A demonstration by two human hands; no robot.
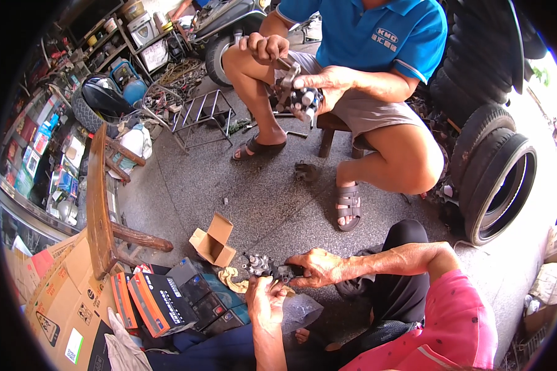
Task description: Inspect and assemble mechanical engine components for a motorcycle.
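My right hand (322, 267) reaches in from the right, its fingers closed on a small dark and silver metal part (258, 265) that looks like a carburetor. Just below, my left hand (267, 298) is raised with thumb and fingers pinched against the part's near side; what sits between them is too small to make out. Beside the part lie a crumpled yellowish cloth (230, 281) and an open small cardboard box (214, 241). A clear plastic bag (300, 310) rests under my hands. Opposite, a seated person's hands (334, 83) hold a similar metal part (304, 100) and a tool.
Orange and black boxes (161, 303) and dark batteries (207, 303) stand at my left, beside a large carton (62, 303) and a wooden stool (102, 204). Tyres (498, 179) lean at the right. A dark metal piece (306, 172) lies on the grey floor (260, 204).
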